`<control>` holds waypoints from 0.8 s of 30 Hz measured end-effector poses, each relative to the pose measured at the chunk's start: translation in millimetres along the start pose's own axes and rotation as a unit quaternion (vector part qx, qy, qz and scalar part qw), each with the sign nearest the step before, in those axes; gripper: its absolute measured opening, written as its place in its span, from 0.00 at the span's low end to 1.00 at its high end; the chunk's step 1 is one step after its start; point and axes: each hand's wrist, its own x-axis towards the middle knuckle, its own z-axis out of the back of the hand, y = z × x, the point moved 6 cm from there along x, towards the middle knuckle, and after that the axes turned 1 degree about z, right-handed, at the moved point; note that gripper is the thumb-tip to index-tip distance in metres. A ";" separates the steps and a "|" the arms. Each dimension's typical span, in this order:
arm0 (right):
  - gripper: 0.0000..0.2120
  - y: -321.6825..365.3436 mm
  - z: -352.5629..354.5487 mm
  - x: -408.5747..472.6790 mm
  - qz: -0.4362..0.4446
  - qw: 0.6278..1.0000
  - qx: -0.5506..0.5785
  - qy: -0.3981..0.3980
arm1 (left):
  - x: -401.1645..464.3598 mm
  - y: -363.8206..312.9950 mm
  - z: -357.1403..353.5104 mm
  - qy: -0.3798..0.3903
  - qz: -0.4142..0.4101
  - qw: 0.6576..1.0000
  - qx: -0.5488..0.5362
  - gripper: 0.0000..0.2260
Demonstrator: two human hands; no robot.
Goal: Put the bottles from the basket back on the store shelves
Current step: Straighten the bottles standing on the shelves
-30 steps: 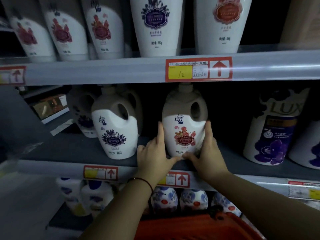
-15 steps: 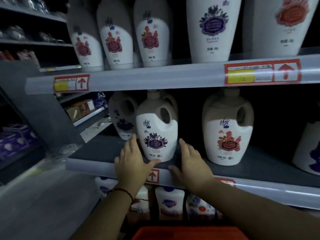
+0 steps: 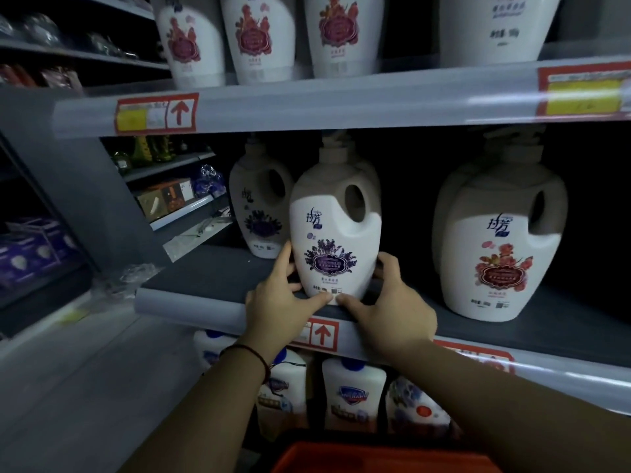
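Both the left hand (image 3: 280,302) and right hand (image 3: 392,308) clamp their fingers around the purple-label bottle's (image 3: 336,233) base, upright on the middle shelf (image 3: 211,278).

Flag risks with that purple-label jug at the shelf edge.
1. The white handled jug with the purple flower label stands near the grey shelf's front edge; letting go carelessly might tip it off.
2. Both hands hold only its base, a low grip on a tall jug.

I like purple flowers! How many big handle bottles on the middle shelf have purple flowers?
2: one at the shelf's front edge, held between both hands, and one behind it to the left. More may hide behind.
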 end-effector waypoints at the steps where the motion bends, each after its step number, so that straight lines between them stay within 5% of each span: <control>1: 0.31 0.4 1.1 -0.6 0.001 1.000 -0.004 0.001 | 1.2 2.0 0.8 0.006 0.004 1.000 -0.017 0.48; 9: 0.29 0.1 -1.1 -1.1 0.005 1.000 -0.013 0.018 | -1.8 6.0 2.2 0.011 0.026 0.997 -0.076 0.47; 13: 0.29 -0.4 1.9 -3.4 0.020 0.998 0.009 0.053 | -11.9 -10.4 6.9 0.025 0.032 0.990 0.132 0.44; 16: 0.31 2.1 16.9 -8.7 0.048 0.996 0.028 0.070 | -28.9 -45.3 20.0 -0.030 0.019 0.935 0.354 0.38; 19: 0.30 3.8 46.5 -20.0 0.095 0.994 -0.016 0.048 | -49.9 -86.5 20.2 -0.070 -0.071 0.925 0.366 0.30; 24: 0.30 -20.1 120.2 -59.8 0.151 0.984 -0.090 0.029 | -92.6 -162.3 -20.0 -0.013 -0.173 0.901 0.399 0.23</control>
